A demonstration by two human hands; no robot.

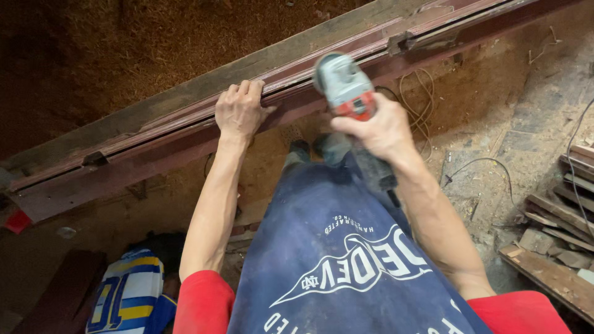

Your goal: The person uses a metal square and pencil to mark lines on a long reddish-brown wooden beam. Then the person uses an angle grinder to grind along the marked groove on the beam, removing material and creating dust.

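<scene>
a head-worn camera looks down over a person's dark blue apron [346, 260] and red sleeves [201, 306] toward a sawdust-covered floor [489, 136]. the largest thing is a long reddish-brown wooden beam [154, 145], moulded along its length, running on a slant from below and left of the left hand up to the far right, beyond both hands. the left hand [240, 111] rests on the beam's near edge, palm down, its fingers curled over the top of the moulding and gripping it. just to the right, the right hand [380, 130] is wrapped closed around the body of a handheld angle grinder [343, 86], grey at the head with a red section under the grip. the grinder's head points away from the person and sits at the beam's near face, a little right of the left hand; whether it touches the wood cannot be told. to the right of the right hand lies a stack of rough wood offcuts [557, 229], with thin dark cables [476, 164] trailing across the floor between. below and left of the left hand lies a blue, yellow and white striped cloth [127, 297], and farther left a small red object [17, 221].
</scene>
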